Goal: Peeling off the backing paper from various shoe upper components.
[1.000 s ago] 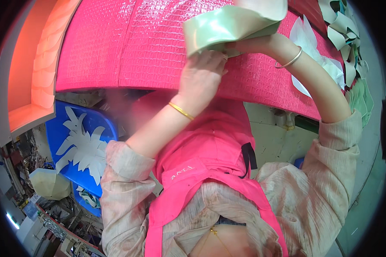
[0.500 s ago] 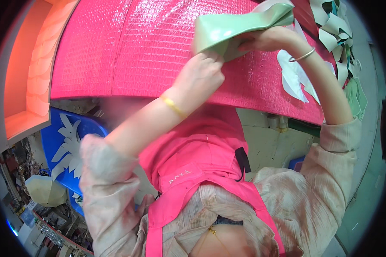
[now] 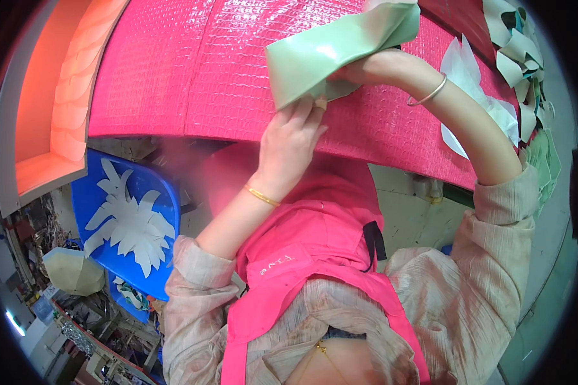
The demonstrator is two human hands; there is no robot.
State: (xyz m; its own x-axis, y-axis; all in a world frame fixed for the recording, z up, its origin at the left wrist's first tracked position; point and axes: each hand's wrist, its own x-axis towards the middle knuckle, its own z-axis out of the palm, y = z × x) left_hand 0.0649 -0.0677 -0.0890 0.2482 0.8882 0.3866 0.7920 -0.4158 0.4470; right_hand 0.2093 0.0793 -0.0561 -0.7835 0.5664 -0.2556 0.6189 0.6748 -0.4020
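Glossy pale-green bent sheet (image 3: pixel 340 51), upper centre of frame: lower corner gripped by left hand (image 3: pixel 290 140); right hand (image 3: pixel 377 67) at underside, fingertips hidden, grip indeterminable.

Tabletop (image 3: pixel 148 96) is wrapped in shiny hot-pink textured stuff — creased and super glossy toward the far side — with some thin white pointy pieces (image 3: pixel 465 67) lying over on the right. Off left, a blue seat (image 3: pixel 168 204) has white leafy cutouts (image 3: pixel 131 221) piled on it.
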